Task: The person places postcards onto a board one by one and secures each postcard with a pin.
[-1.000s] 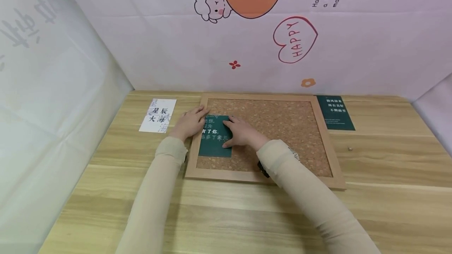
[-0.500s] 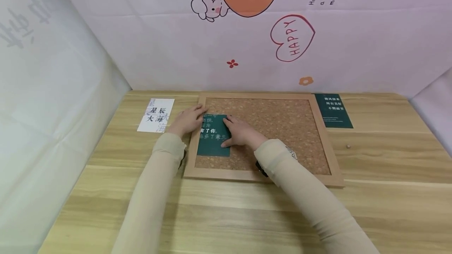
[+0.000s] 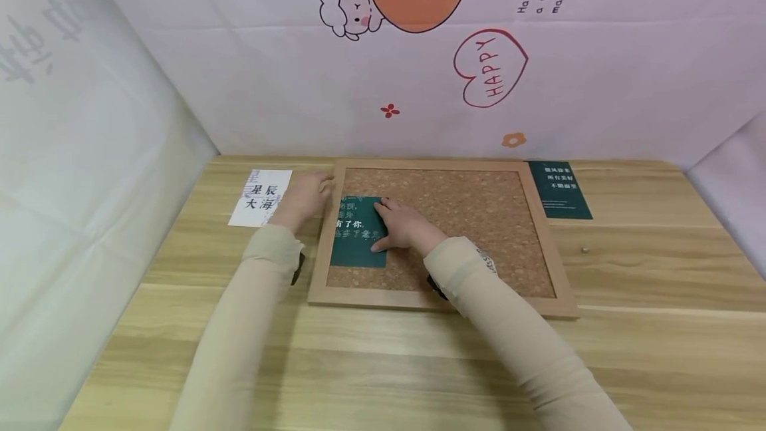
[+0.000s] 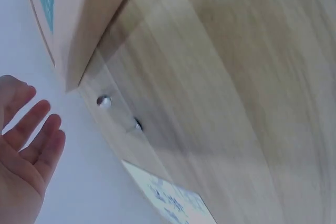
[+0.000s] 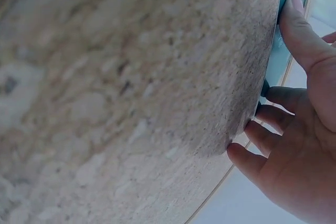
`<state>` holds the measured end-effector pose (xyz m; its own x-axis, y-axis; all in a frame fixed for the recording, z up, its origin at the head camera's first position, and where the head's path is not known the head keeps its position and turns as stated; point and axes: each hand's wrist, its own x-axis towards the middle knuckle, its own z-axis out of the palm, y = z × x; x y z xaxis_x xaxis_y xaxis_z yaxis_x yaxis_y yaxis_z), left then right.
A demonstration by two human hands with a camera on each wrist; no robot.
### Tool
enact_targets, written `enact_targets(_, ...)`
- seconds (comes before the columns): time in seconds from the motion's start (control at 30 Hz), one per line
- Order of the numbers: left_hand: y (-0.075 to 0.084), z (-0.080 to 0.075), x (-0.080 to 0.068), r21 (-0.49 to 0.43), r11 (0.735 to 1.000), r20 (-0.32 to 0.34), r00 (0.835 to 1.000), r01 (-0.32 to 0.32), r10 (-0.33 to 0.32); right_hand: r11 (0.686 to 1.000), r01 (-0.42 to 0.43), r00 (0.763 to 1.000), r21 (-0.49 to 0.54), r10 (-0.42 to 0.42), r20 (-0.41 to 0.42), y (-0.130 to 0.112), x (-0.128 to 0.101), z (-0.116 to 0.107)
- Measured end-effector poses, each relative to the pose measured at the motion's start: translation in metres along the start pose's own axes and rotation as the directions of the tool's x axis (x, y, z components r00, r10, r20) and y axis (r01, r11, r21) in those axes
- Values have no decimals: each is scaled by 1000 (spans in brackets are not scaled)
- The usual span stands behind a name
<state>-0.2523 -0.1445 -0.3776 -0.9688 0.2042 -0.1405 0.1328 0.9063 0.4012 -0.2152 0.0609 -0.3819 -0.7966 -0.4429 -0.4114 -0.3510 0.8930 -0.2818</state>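
A dark green card (image 3: 354, 239) with white writing lies on the left part of a wood-framed cork board (image 3: 467, 208). My right hand (image 3: 399, 223) rests on the card's right half, fingers laid flat, pressing it to the cork; the right wrist view shows the fingertips (image 5: 291, 9) on the green card (image 5: 273, 64). My left hand (image 3: 305, 193) hovers open just left of the frame, beside a white card (image 3: 260, 197) with black characters. In the left wrist view its fingers (image 4: 31, 135) are spread and hold nothing, with two small pins (image 4: 104, 101) on the table near the frame's corner (image 4: 73, 51).
A second green card (image 3: 559, 189) lies on the wooden table (image 3: 419, 364) right of the board, with a small pin (image 3: 584, 251) below it. A pink printed backdrop (image 3: 419, 52) closes the back and a white sheet the left side.
My left hand has left the green card and the frame's edge and moved left toward the white card. The right hand stays on the green card.
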Motion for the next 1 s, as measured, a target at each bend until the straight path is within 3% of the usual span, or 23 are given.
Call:
enact_targets(0.13, -8, -8, -7, -15, 999, 13, 999, 39, -39, 1000, 0, 1000, -13, 0, -4, -1, 0, -1)
enact_targets(0.33, -23, -13, -18, -28, 998, 17, 999, 48, -48, 999, 5, 1000, -37, -5, -14, -1, 0, -1)
enact_targets(0.6, -39, -11, -29, -11, 998, 21, 998, 62, -62, 1000, 3, 1000, -26, -3, -15, -1, -1, -1)
enact_targets(1.0, -52, -5, -33, 43, 997, 22, 998, 64, -65, 1000, -2, 1000, -10, 2, -22, 0, 0, 0)
